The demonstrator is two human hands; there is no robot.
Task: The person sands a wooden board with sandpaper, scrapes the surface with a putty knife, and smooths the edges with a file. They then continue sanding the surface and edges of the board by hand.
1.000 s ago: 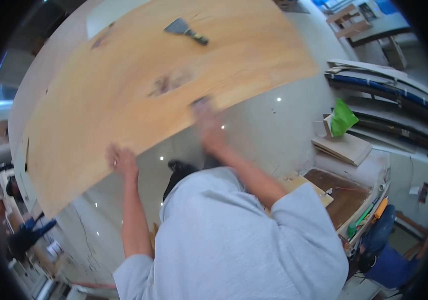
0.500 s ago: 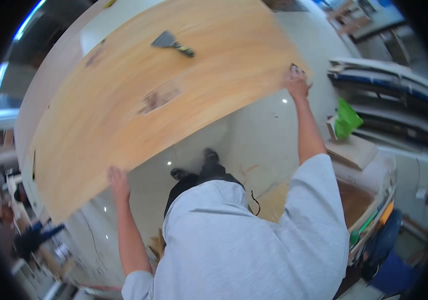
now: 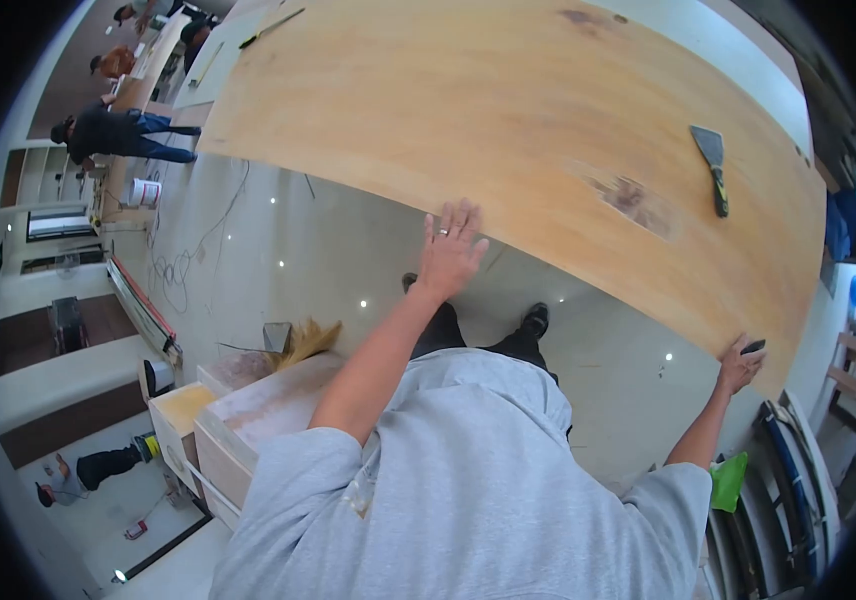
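Observation:
A large wooden board (image 3: 428, 110) stretches across the upper part of the view. My left hand (image 3: 451, 252), with a ring on one finger, rests at its near edge with fingers spread and nothing held. Near the board's right corner, my right hand (image 3: 740, 367) is closed on a small dark object (image 3: 753, 347). A putty knife (image 3: 713, 170) lies on the board, beside a rough, discoloured patch (image 3: 636, 203). Another long thin tool (image 3: 270, 28) lies near the board's far left end.
Several people, one in dark clothes (image 3: 108, 133), are at the upper left, and another person (image 3: 98, 468) at the lower left. A white bucket (image 3: 143, 193), cables, a brush-like bundle (image 3: 308, 343) and pale boxes (image 3: 228, 430) stand left. Stacked panels (image 3: 793, 490) are lower right.
The view has swung left, so the board now slopes down to the right. My left hand shows farther along the edge, fingers spread; my right hand remains near the right corner with the dark object.

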